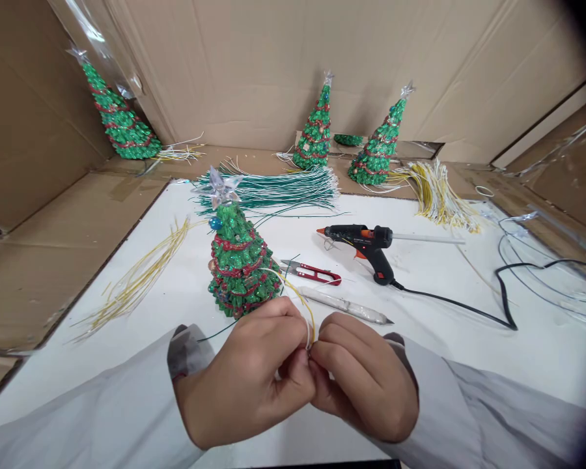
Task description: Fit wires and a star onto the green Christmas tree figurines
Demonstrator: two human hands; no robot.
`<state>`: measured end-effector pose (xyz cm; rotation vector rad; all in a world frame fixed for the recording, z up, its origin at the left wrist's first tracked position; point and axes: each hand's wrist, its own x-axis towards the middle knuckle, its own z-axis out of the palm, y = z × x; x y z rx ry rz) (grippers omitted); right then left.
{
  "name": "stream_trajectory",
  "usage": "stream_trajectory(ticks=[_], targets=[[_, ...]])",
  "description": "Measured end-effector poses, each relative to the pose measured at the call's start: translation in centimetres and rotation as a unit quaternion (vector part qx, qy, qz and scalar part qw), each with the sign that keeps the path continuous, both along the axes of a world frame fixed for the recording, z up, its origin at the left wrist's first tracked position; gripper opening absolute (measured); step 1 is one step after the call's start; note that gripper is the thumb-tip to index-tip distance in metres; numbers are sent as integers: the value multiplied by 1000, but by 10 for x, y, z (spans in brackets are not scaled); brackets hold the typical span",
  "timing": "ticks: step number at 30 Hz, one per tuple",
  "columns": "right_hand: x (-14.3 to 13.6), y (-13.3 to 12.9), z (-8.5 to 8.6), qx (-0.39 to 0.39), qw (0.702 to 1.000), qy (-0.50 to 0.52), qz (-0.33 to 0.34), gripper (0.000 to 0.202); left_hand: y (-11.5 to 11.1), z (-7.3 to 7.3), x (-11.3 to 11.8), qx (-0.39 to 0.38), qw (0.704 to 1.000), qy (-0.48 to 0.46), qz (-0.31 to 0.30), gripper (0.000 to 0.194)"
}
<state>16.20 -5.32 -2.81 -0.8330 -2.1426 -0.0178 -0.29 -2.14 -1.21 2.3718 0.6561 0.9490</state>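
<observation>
Pinching a white wire [284,279] and a yellow wire [312,318], left hand [254,368] and right hand [366,374] meet, with the tree [241,264] just beyond the left hand.

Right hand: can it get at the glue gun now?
Likely yes: little but the low, pointed pen-like tool lies between the right hand and the glue gun. But that hand is busy at the yellow and white wires.
</observation>
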Motion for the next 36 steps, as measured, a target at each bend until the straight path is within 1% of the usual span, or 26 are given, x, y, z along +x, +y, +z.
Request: stream_trajectory(ticks=[9,12,15,19,23,27,31,36], targets=[[-1,-1,-2,-10,1000,11,-5,20,0,-2,-1,-16,1000,-4,3,20],[1,0,1,-36,998,41,-3,17,1,-1,-2,-27,1000,-5,-8,17],[4,1,3,-65,996,59,17,15,3,1,-2,-25,999,-15,-29,14],[6,-1,4,-61,996,58,20,15,3,1,-2,-19,999,-31,-36,12],[5,-1,4,-60,997,42,25,15,3,-1,-3,-30,999,-23,-32,15],[3,1,1,-47,998,12,26,19,0,-3,-2,-9,1000,-14,0,17],[1,2,-4,-4,1000,-25,17,31,-5,-3,1,14,999,-19,46,23],[0,0,-6,31,998,-52,17,35,-8,-2,4,-8,998,-35,54,25]])
